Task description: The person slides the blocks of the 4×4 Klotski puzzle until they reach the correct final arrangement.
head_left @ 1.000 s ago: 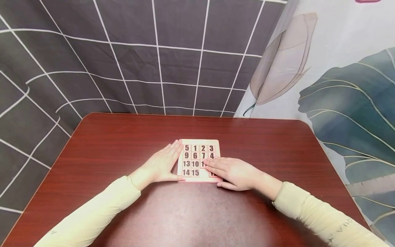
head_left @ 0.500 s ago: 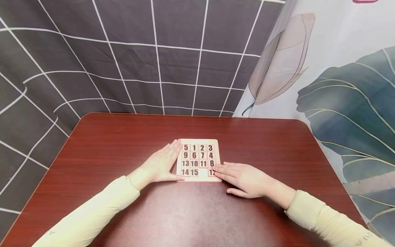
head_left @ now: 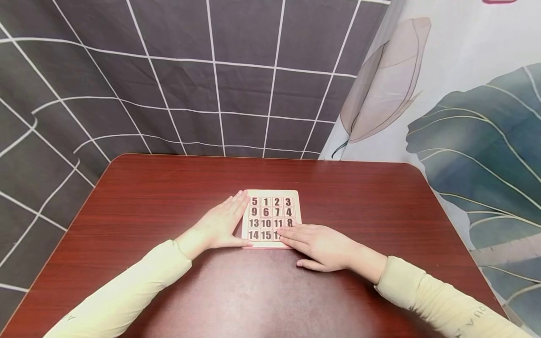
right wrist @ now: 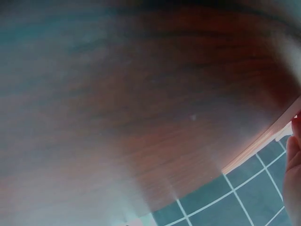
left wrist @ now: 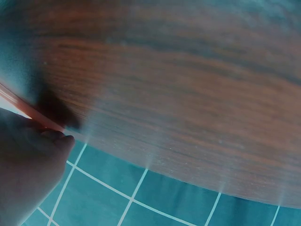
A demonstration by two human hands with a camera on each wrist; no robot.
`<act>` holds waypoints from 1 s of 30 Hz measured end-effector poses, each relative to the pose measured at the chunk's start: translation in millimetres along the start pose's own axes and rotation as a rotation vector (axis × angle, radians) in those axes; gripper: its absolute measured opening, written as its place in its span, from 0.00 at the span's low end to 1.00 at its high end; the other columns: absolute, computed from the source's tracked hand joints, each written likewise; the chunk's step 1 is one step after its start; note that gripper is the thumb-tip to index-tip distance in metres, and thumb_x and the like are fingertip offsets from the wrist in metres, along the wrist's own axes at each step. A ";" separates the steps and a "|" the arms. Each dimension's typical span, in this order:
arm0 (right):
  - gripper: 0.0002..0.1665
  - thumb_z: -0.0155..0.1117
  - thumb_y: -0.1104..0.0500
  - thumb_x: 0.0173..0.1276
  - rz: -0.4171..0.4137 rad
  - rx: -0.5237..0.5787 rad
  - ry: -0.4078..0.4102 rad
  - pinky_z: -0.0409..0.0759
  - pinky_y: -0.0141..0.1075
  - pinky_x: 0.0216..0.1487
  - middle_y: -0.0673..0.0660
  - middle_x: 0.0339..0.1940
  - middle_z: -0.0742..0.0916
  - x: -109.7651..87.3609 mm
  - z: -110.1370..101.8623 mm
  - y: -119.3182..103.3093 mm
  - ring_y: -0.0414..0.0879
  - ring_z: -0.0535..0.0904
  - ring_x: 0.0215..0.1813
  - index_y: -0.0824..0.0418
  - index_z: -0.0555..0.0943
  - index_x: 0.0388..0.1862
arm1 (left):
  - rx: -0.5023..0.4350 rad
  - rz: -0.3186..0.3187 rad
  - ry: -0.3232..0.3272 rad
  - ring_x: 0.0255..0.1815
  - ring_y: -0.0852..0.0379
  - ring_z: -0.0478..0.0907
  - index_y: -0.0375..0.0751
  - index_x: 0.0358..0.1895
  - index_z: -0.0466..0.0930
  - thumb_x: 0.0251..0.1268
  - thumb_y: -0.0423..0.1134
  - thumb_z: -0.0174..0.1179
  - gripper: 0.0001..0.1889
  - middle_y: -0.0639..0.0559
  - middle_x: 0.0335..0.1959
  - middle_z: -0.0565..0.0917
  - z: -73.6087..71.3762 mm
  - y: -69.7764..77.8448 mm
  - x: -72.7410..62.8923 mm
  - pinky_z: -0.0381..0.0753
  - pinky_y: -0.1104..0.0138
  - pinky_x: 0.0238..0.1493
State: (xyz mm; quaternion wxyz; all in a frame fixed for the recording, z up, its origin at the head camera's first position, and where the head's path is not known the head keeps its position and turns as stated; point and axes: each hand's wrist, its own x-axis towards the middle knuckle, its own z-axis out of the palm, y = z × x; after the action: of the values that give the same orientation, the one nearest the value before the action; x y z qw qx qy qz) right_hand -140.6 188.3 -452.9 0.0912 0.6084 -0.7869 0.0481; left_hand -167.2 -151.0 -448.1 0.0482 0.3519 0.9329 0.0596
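Observation:
A square number slide puzzle (head_left: 265, 212) lies flat on the table, its numbered tiles facing up. My left hand (head_left: 217, 225) rests along its left side, fingers straight at the frame's upper left and thumb at the lower left corner. With straight fingers, my right hand (head_left: 327, 246) touches the bottom row from the right. Its fingertips partly cover a tile in the third column and hide the lower right corner. In the left wrist view, part of the left hand (left wrist: 33, 160) shows by the puzzle's edge. At the right wrist view's margin is the right hand (right wrist: 294, 174).
The reddish-brown wooden table (head_left: 177, 183) has rounded far corners. Behind it hangs a dark grey curtain with white grid lines (head_left: 245, 89). A pale curtain with leaf prints (head_left: 380, 117) hangs at the right.
The right hand first drew back to the right, uncovering the 11 and 8, then moved left along the bottom row. The tile 12 slid left into the gap beside 15. The left hand stayed put.

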 end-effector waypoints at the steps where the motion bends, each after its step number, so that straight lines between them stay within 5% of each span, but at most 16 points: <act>1: 0.38 0.64 0.44 0.78 0.000 0.001 0.000 0.78 0.46 0.77 0.59 0.77 0.80 0.7 -0.3 0.1 0.51 0.77 0.77 0.65 0.74 0.77 | 0.000 -0.002 -0.001 0.88 0.37 0.54 0.24 0.83 0.53 0.61 0.72 0.66 0.63 0.30 0.86 0.56 0.3 0.0 0.4 0.61 0.49 0.87; 18: 0.36 0.66 0.46 0.77 0.103 0.031 0.000 0.77 0.51 0.77 0.60 0.77 0.80 -9.2 -5.7 27.0 0.54 0.77 0.78 0.65 0.76 0.75 | -0.018 -0.010 0.025 0.88 0.37 0.55 0.23 0.82 0.55 0.61 0.72 0.66 0.62 0.30 0.85 0.58 -0.6 3.1 -1.8 0.61 0.49 0.87; 30: 0.39 0.69 0.45 0.74 0.068 0.034 -0.013 0.77 0.49 0.77 0.60 0.78 0.79 -16.7 -5.2 15.5 0.53 0.76 0.79 0.64 0.75 0.77 | -0.004 -0.029 0.006 0.88 0.37 0.54 0.25 0.83 0.54 0.60 0.73 0.66 0.63 0.31 0.86 0.57 1.3 2.8 -0.5 0.60 0.49 0.87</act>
State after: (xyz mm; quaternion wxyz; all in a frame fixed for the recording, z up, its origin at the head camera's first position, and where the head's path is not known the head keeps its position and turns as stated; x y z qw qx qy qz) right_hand -151.1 209.1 -450.7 0.0741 0.5830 -0.8068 0.0607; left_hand -164.8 -149.1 -448.9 0.0468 0.3379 0.9380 0.0619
